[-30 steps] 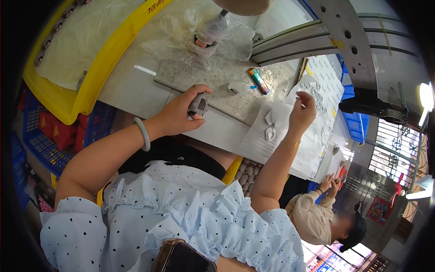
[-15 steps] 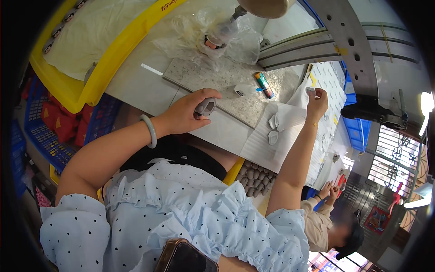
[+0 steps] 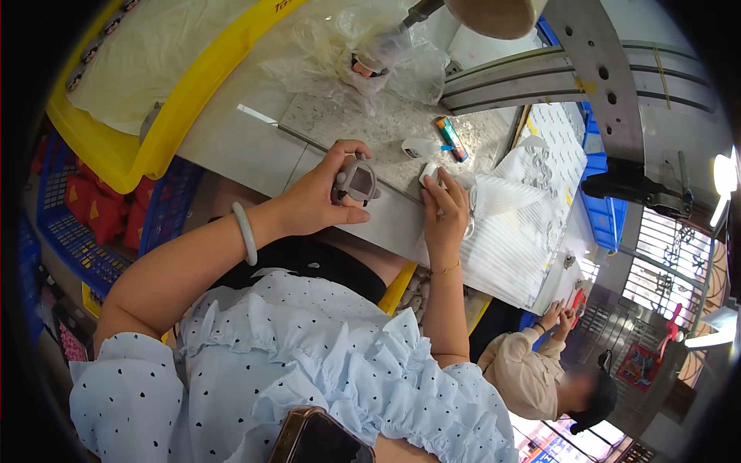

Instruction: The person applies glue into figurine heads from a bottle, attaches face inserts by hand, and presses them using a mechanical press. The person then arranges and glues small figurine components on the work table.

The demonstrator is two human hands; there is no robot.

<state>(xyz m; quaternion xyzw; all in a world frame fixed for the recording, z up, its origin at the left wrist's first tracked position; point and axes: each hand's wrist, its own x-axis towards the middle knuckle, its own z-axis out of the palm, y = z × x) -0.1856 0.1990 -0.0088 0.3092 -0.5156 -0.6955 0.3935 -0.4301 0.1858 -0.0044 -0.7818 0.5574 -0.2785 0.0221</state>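
My left hand point(image 3: 312, 199) is wrapped round a small grey figure point(image 3: 358, 182) with a recessed, framed front, held over the table's near edge. Between the fingertips of my right hand point(image 3: 447, 214) is a small pale flat piece point(image 3: 428, 174), a short way right of the figure and apart from it. Beyond my hands lies a speckled stone board point(image 3: 340, 123). A small white bottle point(image 3: 417, 150) with a blue tip rests on it beside a green and orange cylinder point(image 3: 451, 139). Thin white ribbed sheeting point(image 3: 502, 251) spreads to the right of my right hand.
A yellow tray point(image 3: 174, 108) lined with pale cloth stands at the left, above a blue crate point(image 3: 69, 231) with red items. Clear plastic bags point(image 3: 324, 46) lie at the back. A metal frame point(image 3: 602, 77) rises at the right. A co-worker point(image 3: 525, 370) sits farther right.
My right hand has come down and left from the far right sheet, bringing the pale piece near the figure. My left hand has turned the figure's framed front more into view. The sheeting has shifted.
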